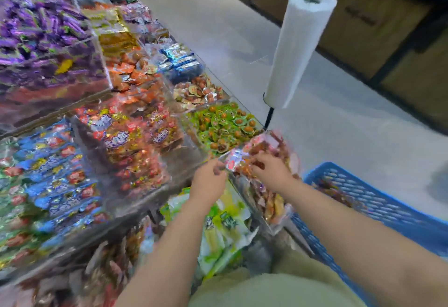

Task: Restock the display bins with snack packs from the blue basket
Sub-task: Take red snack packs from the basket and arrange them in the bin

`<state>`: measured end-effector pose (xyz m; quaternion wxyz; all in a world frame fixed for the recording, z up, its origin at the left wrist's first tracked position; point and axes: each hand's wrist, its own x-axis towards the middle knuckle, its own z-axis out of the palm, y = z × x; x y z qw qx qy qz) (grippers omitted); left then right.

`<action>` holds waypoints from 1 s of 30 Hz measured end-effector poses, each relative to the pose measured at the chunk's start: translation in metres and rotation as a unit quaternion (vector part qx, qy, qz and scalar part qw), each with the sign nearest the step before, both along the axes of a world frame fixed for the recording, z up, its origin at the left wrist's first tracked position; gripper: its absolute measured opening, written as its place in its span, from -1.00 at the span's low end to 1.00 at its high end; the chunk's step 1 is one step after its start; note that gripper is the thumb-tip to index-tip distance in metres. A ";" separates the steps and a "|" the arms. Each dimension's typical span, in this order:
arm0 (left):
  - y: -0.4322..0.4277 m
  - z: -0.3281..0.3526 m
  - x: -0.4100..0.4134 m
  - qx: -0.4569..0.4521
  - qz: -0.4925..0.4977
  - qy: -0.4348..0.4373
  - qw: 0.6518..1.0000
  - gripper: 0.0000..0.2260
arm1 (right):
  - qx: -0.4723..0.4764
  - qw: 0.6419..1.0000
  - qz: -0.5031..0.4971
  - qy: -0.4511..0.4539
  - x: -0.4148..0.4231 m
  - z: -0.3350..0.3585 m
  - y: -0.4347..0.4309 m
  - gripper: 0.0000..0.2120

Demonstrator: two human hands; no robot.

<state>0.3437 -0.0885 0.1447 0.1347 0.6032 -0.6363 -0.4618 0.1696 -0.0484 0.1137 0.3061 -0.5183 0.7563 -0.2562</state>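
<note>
Blue basket (378,200) at my right elbow, some packs inside, blurred. My hands work over the clear bin (257,209) at the display's near right corner. My right hand (271,166) curls into the reddish snack packs (261,144). My left hand (209,178) pinches a pack's edge, probably to seat them flat. Beyond: green-pack bin (223,122), bag roll (300,47) on a stand, grey floor (242,28), wooden cabinets (363,15).
</note>
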 end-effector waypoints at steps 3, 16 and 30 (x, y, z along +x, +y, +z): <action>0.030 -0.029 -0.050 0.148 -0.023 0.027 0.988 -0.80 | 0.108 0.992 -0.058 0.000 -0.043 -0.029 0.062 -0.84; 0.139 -0.122 -0.171 0.291 -0.244 -0.195 0.905 -0.76 | 0.322 0.860 -0.359 -0.165 -0.137 -0.096 0.316 -0.82; 0.149 -0.154 -0.289 0.183 -0.365 -0.281 0.869 -0.77 | 0.334 0.752 -0.460 -0.335 -0.225 -0.138 0.349 -0.73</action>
